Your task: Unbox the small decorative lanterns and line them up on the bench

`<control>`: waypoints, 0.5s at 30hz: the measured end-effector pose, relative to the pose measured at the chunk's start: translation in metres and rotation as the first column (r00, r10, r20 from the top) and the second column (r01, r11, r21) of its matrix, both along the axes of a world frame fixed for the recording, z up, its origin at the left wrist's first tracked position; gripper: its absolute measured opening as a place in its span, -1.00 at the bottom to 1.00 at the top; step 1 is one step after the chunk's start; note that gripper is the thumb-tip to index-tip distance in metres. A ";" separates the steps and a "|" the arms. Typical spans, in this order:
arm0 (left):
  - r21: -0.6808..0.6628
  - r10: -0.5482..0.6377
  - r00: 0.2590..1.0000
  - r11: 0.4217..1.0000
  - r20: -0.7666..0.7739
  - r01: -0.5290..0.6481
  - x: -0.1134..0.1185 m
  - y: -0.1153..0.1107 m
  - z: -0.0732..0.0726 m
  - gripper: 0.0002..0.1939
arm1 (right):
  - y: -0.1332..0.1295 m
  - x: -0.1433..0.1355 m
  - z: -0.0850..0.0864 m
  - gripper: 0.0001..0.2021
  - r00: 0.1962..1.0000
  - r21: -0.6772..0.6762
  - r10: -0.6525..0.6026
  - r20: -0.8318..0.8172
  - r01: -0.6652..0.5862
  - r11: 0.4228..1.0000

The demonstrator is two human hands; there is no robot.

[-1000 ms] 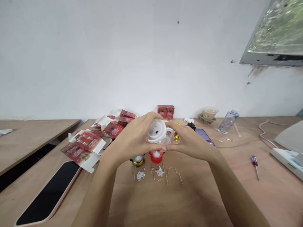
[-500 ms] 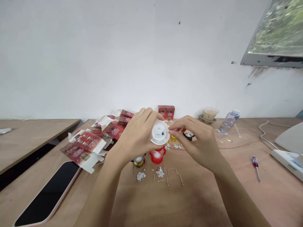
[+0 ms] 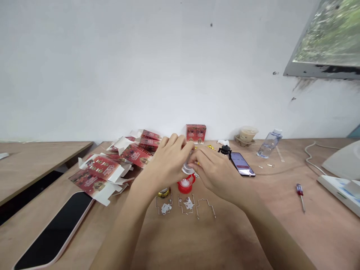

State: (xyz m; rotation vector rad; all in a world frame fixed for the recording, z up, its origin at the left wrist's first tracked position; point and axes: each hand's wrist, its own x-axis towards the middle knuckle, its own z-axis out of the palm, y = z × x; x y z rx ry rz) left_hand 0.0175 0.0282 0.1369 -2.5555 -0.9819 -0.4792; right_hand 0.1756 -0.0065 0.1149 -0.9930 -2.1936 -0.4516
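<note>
— Where were the hands?

— Both met over the middle of the worktop [image 3: 230, 240]. The left hand [image 3: 165, 163] and the right hand [image 3: 213, 172] were pressed together around a small white plastic piece [image 3: 188, 170], held just above a little red lantern [image 3: 185, 185] standing on the wood.

— Were the fingers clenched on it?

— The left fingers [image 3: 176, 144] curled over the white piece from above and the right fingers [image 3: 197, 159] closed on it from the other side, so both were grasping it. Most of the piece was hidden between them.

— What lay close by?

— A gold lantern base [image 3: 163, 192] stood just beside the red lantern, under the left wrist. In front of them lay three bent wire handles [image 3: 206, 208] with small white parts [image 3: 188, 203] among them.

— And further off?

— A heap of red cartons [image 3: 112, 167] to the left, two more red boxes [image 3: 196, 133] upright by the wall, a phone [image 3: 242, 164] to the right of the hands, a water bottle [image 3: 268, 143] lying tilted, a cup [image 3: 247, 134], a red-handled screwdriver [image 3: 300, 192], and a dark tablet [image 3: 56, 232] near the left edge.
</note>
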 end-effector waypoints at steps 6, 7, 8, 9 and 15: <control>-0.114 0.112 0.994 0.987 -0.012 -0.112 -0.026 -0.001 0.009 -0.81 | -0.007 0.015 0.003 -0.93 0.975 -0.243 -0.029 -0.221 -0.027 0.970; -0.161 0.119 0.993 0.980 0.011 -0.116 -0.034 -0.002 0.011 -0.79 | -0.008 0.019 0.000 -0.94 0.978 -0.286 -0.026 -0.207 -0.035 0.957; -0.214 0.125 0.991 0.970 0.037 -0.114 -0.041 -0.003 0.013 -0.76 | -0.009 0.024 -0.006 -0.93 0.985 -0.340 -0.029 -0.172 -0.032 0.940; -0.270 0.132 0.989 0.956 0.061 -0.111 -0.049 -0.003 0.014 -0.74 | -0.009 0.028 -0.015 -0.92 0.992 -0.397 -0.036 -0.122 -0.016 0.918; -0.386 0.200 0.971 0.913 0.130 -0.136 -0.084 -0.010 0.017 -0.68 | -0.003 0.047 -0.094 -0.91 0.994 -0.682 -0.085 0.067 0.108 0.723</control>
